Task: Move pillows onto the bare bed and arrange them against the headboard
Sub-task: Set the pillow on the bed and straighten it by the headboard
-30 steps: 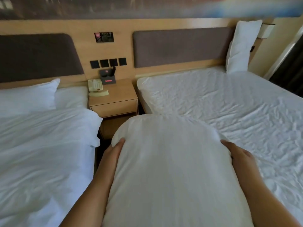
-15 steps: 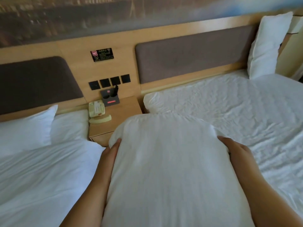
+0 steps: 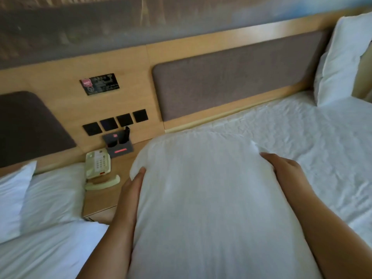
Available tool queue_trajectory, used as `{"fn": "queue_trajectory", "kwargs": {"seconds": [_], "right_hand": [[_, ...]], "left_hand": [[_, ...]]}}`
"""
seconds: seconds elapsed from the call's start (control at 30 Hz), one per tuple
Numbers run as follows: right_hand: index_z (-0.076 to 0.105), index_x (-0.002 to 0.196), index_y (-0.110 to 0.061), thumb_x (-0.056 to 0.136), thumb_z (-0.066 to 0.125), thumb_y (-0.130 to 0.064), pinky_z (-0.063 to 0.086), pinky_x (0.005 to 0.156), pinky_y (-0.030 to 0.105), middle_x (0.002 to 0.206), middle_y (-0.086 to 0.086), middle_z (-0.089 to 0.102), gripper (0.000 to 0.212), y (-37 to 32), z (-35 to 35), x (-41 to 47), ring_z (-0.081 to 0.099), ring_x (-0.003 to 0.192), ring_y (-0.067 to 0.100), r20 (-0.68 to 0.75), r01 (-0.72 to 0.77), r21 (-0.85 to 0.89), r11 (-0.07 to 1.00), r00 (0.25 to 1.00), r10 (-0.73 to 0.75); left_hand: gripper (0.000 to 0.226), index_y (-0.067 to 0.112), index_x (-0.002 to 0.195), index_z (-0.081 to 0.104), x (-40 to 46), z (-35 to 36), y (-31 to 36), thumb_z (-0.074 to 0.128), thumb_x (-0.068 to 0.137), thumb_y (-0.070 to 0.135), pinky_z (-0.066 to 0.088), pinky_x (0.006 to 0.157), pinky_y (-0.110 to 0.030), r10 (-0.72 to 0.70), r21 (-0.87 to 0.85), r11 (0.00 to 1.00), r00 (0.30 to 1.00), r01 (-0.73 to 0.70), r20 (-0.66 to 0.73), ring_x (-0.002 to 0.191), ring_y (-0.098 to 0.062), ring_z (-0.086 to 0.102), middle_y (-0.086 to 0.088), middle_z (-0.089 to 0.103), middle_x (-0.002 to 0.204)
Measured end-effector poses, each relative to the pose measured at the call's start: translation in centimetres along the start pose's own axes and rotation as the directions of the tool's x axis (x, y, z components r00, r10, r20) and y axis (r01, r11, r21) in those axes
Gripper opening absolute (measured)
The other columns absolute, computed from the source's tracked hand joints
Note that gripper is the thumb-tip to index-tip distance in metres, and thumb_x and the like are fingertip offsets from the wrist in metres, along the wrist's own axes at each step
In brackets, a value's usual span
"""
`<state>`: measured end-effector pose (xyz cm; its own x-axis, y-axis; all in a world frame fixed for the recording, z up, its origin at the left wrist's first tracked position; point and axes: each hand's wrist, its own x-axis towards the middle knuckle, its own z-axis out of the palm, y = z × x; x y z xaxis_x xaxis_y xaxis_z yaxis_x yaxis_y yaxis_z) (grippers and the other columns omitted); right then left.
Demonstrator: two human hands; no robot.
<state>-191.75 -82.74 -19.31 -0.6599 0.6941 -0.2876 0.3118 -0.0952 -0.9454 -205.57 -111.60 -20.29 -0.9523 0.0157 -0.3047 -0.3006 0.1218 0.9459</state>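
at the left is a made bed with white duvet (image 3: 40, 256) and two white pillows (image 3: 30, 196) under a dark padded panel. next, the wooden bedside tabletop (image 3: 104, 204) carries a cream push-button telephone (image 3: 98, 165); above it are four black square switches (image 3: 114, 122) and a small black sign (image 3: 99, 84), its writing too blurred to read. the left hand (image 3: 131, 190) and the right hand (image 3: 285, 172) press on the sides of a large white pillow (image 3: 211, 208), fingers slightly curved around it, over the edge of the bare bed with wrinkled white sheet (image 3: 312, 141). the brown padded headboard (image 3: 231, 81) is behind. another white pillow (image 3: 340, 63) leans upright at its right end.
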Motion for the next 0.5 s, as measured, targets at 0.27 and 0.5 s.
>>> {"fn": "queue_trajectory", "kwargs": {"seconds": [0.27,0.5], "right_hand": [[0.064,0.089,0.007,0.092,0.064,-0.048,0.046,0.059,0.027,0.074,0.015,0.065,0.055,-4.5,6.0,19.5,0.061,0.061,0.02,-0.168,0.009,-0.237,0.972,0.984,-0.05],[0.065,0.082,-0.011,0.099,0.057,-0.039,0.04,0.064,0.027,0.09,0.014,0.064,0.033,-3.6,6.8,35.1,0.053,0.065,0.026,-0.289,-0.225,-0.472,0.852,0.953,0.091]], "left_hand": [[0.043,0.035,0.131,0.056,18.7,7.7,1.4,0.05,0.095,0.059,0.05,0.091,-0.036,-0.034,-0.083,0.995,0.953,0.062,0.3,0.104,-0.013,0.066,0.01,0.07,0.114],[0.071,0.036,0.143,0.045,32.4,14.6,-1.1,0.041,0.084,0.075,0.035,0.114,-0.039,-0.449,0.644,0.762,0.656,-0.074,0.607,0.125,-0.014,0.054,0.012,0.053,0.14]]}}
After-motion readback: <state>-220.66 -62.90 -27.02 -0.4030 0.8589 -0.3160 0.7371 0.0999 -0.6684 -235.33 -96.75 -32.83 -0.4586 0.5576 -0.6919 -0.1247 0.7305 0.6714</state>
